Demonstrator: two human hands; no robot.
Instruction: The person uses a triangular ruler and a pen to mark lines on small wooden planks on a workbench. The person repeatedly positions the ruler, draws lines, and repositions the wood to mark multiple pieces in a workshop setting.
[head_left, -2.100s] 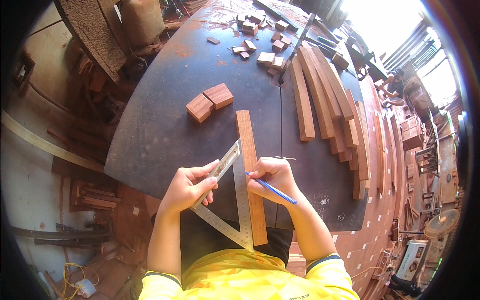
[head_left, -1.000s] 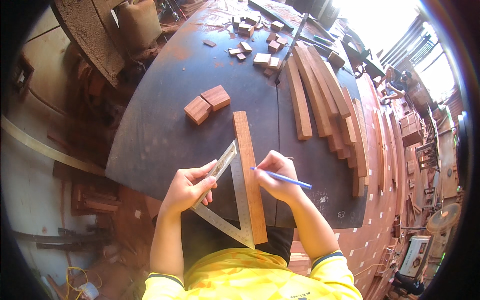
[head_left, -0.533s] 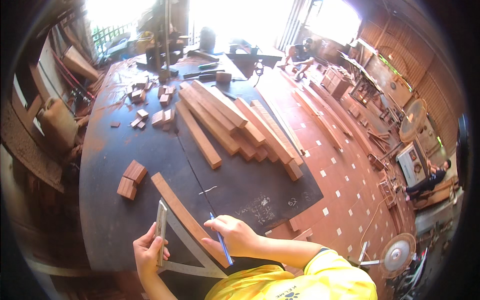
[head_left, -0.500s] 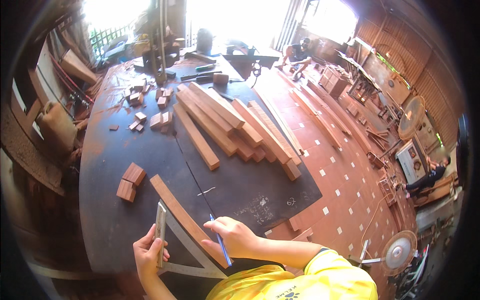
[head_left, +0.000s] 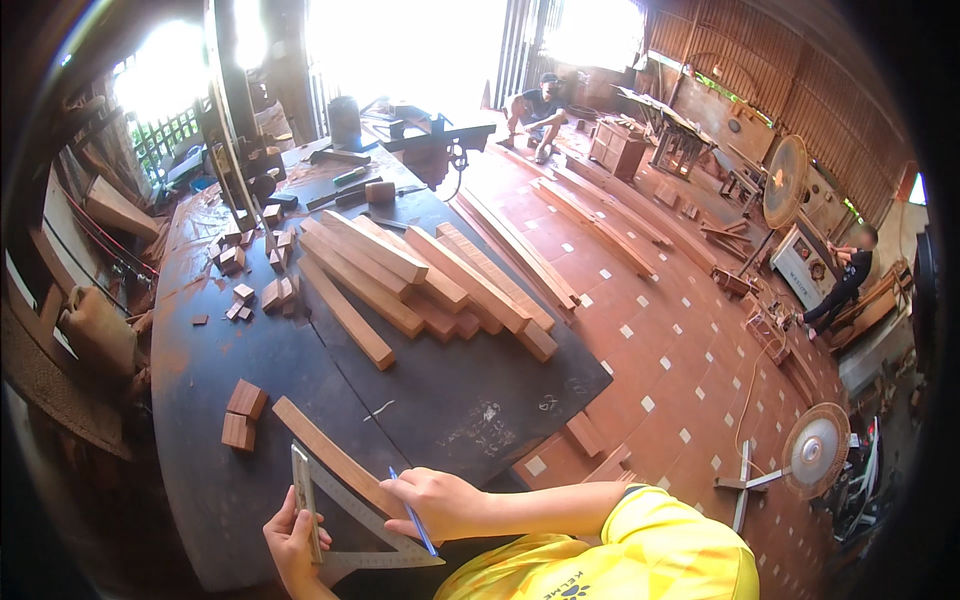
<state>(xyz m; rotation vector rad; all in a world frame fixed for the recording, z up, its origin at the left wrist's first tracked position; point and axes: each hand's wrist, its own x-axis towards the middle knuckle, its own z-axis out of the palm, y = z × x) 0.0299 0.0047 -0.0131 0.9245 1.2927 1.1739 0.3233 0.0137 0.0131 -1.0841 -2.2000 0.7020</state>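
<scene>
My left hand (head_left: pixel 292 538) grips the thick edge of a metal set square (head_left: pixel 302 475), fingers closed round it. The square's triangular frame lies on the dark table beside a narrow wooden strip (head_left: pixel 325 438). My right hand (head_left: pixel 438 503) holds a blue pen (head_left: pixel 422 530) slantwise and rests at the near part of the strip, hiding some of it. Whether the pen tip touches wood, I cannot tell. Two small wooden blocks (head_left: pixel 246 399) sit together left of the strip's far end.
A pile of wooden bars (head_left: pixel 375 285) lies across the dark table (head_left: pixel 215 520). Small offcuts (head_left: pixel 232 260) and sawdust cover its far left. Long boards (head_left: pixel 600 230) lie on the tiled floor. A fan (head_left: pixel 812 450) stands at right. Two people (head_left: pixel 545 105) are farther off.
The view has tilted up and turned right, so the table sits lower and farther left. Both hands keep their holds on the set square and pen.
</scene>
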